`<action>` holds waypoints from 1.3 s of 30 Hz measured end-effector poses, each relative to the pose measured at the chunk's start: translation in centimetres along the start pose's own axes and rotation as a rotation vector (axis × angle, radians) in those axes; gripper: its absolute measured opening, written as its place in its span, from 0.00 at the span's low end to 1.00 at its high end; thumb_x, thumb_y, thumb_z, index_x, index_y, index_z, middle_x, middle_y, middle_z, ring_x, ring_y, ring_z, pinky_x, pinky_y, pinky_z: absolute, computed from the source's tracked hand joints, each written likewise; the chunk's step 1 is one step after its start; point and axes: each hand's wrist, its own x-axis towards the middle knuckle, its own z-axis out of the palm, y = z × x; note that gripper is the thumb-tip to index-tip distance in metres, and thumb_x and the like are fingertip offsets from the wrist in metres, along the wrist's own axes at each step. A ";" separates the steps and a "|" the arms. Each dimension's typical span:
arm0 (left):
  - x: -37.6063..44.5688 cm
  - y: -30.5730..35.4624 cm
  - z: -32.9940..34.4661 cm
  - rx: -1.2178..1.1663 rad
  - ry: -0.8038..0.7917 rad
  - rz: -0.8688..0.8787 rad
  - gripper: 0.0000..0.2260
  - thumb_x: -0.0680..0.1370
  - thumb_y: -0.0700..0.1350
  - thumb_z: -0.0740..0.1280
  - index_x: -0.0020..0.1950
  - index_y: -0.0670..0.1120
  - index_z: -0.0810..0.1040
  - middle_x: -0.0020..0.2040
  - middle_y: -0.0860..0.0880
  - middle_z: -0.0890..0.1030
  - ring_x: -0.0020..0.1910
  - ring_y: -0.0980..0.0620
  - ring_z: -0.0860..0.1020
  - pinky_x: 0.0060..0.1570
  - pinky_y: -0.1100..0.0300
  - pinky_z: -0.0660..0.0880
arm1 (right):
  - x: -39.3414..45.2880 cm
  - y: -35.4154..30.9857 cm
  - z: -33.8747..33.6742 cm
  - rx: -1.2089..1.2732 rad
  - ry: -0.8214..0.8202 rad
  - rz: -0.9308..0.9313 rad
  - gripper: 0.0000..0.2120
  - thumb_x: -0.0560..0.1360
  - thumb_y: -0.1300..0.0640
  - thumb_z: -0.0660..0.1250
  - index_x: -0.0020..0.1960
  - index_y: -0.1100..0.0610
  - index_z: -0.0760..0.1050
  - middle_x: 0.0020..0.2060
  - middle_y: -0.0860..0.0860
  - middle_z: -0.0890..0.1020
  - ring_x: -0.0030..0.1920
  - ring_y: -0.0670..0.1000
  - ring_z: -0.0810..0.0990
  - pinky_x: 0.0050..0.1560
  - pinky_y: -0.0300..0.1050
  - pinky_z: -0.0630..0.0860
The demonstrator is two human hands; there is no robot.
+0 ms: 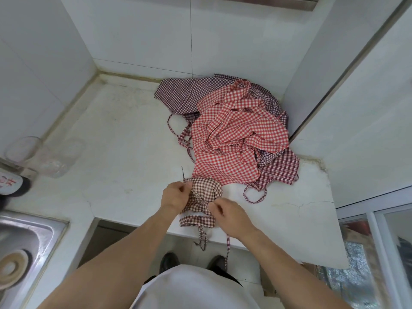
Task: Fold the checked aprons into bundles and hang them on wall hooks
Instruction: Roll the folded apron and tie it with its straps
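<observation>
A brown-checked apron bundle (204,197) lies folded at the counter's front edge, its ties hanging over the edge. My left hand (175,197) pinches a tie strap at the bundle's left side. My right hand (229,214) pinches the strap at the bundle's waist on the right. Behind it is a heap of loose aprons: a red-checked apron (231,134) on top, a dark maroon-checked apron (180,92) beneath at the back, and another maroon apron (281,168) at the right. No wall hooks are in view.
The white counter (124,139) sits in a tiled corner. Clear glass jars (55,157) stand at the left edge, beside a dark bottle (13,184). A steel sink (24,248) is at lower left. A cabinet panel (347,121) rises on the right.
</observation>
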 end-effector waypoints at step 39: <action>-4.1 3.9 -5.5 -1.423 -0.367 -0.260 0.13 0.82 0.44 0.62 0.62 0.39 0.78 0.56 0.42 0.84 0.54 0.46 0.83 0.49 0.54 0.82 | -1.0 -8.9 -3.6 0.430 0.371 0.109 0.06 0.74 0.55 0.74 0.43 0.53 0.77 0.39 0.45 0.82 0.44 0.44 0.80 0.48 0.44 0.79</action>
